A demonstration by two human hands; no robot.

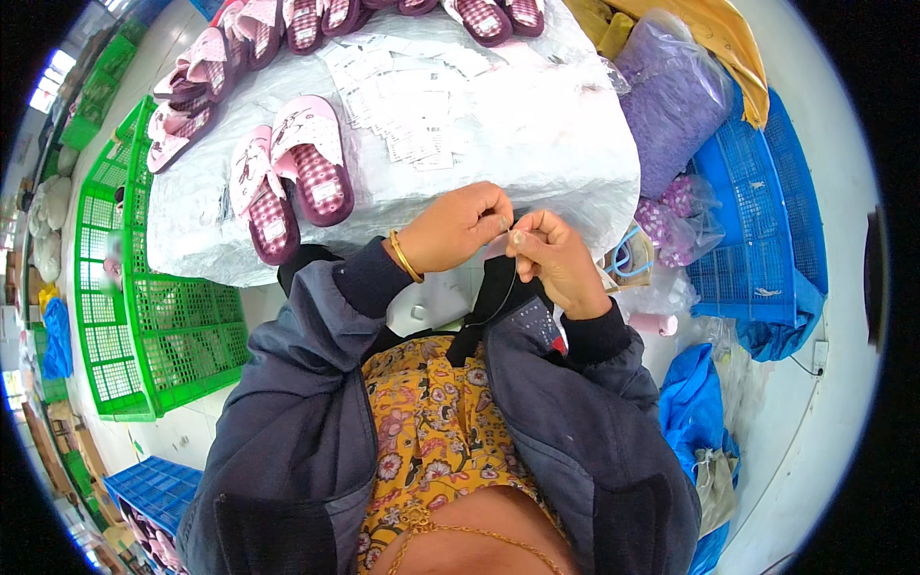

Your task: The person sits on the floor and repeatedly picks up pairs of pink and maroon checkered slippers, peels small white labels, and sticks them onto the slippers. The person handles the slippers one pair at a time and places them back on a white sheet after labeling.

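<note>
Just beyond the near edge of the table, my two hands meet fingertip to fingertip. My left hand is closed in a pinch; whatever it grips is too small to make out. Beside it, my right hand pinches a thin thread, which hangs down toward my lap. On the plastic-covered table, left of my hands, lies a pair of pink slippers with checked insoles: one left slipper and one right slipper, side by side and touching.
More pink slippers line the far edge of the table, behind scattered white paper labels. Green crates stand on the left. To the right are a purple bag, blue crates and a pink roll.
</note>
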